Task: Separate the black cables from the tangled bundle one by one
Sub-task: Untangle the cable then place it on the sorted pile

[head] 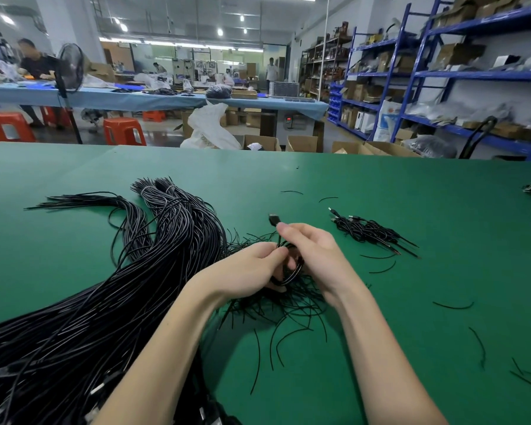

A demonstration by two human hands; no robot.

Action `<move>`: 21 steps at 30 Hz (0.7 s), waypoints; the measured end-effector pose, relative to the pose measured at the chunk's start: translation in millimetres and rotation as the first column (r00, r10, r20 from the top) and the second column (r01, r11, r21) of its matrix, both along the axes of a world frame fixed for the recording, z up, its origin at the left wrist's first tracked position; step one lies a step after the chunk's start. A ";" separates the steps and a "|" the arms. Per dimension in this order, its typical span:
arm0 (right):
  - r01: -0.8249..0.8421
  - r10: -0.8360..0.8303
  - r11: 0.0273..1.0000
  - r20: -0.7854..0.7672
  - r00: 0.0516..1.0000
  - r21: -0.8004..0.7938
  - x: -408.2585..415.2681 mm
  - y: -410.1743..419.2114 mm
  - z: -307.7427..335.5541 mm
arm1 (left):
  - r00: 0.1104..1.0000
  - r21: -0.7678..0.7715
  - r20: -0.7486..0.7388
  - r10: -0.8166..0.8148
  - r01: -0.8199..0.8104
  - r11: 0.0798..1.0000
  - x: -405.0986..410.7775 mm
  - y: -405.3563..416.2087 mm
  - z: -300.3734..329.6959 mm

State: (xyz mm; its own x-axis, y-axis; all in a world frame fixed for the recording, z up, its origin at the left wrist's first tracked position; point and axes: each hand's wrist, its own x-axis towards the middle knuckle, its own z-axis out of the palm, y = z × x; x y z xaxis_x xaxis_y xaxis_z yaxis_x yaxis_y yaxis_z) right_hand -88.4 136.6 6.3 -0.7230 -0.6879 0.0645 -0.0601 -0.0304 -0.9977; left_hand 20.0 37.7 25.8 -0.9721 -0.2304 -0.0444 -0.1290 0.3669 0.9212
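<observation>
We've got one coiled cable gripped in both hands, left hand and right hand. A small sorted pile lies right; the big bundle looks barely dented

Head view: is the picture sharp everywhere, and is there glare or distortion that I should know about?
In the head view, both hands, the left hand and the right hand, and the coiled cable they hold look fairly sharp; the big cable bundle smears toward the lower left corner; the blue shelves lean and curve from the wide lens; the ceiling lights bloom; shadows on the green table are soft.
</observation>
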 end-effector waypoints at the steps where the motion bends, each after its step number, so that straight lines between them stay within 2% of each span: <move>1: 0.032 -0.030 0.999 -0.051 0.998 0.035 0.2 -1.5 -0.7 | 1.000 -0.003 -0.007 0.005 -0.005 1.000 -1.0 1.5 -0.7; 6: 0.105 -0.072 0.981 -0.194 0.978 0.166 -3.2 0.1 1.5 | 0.999 -0.338 -0.012 0.034 -0.036 0.940 -6.2 0.5 -3.8; 8: 0.119 -0.068 0.973 -0.248 0.966 0.197 -4.0 3.0 4.5 | 0.999 -0.383 -0.023 0.041 -0.047 0.922 -6.1 1.1 -4.8; 10: 0.143 -0.096 0.976 -0.271 0.958 0.161 -4.4 4.8 6.5 | 0.997 -0.381 -0.044 0.065 -0.077 0.921 -6.4 2.5 -5.9; 12: 0.156 -0.121 0.982 -0.279 0.952 0.106 -3.8 5.5 7.0 | 0.995 -0.285 -0.050 0.089 -0.100 0.953 -7.0 1.5 -8.0; 14: 0.164 -0.141 0.984 -0.264 0.954 0.068 -2.9 5.2 5.5 | 0.996 -0.063 -0.037 0.080 -0.082 0.995 -7.7 2.1 -7.6; 16: 0.203 -0.185 0.978 -0.238 0.953 0.050 -2.8 3.1 4.2 | 0.996 0.173 -0.057 0.062 -0.052 0.984 -7.3 3.3 -6.0; 19: 0.198 -0.187 0.978 -0.151 0.971 0.064 -5.4 4.5 6.1 | 0.993 0.256 -0.084 0.080 -0.056 0.965 -7.5 2.0 -7.7; 21: 0.079 -0.069 0.994 -0.129 0.989 0.080 -9.0 12.0 7.6 | 0.990 0.278 -0.087 0.108 -0.080 0.957 -8.0 0.0 -9.7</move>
State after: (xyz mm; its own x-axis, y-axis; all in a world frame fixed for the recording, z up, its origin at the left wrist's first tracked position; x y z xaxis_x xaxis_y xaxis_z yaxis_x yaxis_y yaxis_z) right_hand -97.4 148.6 13.9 -0.7619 -0.6396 0.1016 -0.1840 0.0634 -0.9809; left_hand 12.0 37.7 16.1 -0.9494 -0.3132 -0.0219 -0.0525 0.0897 0.9946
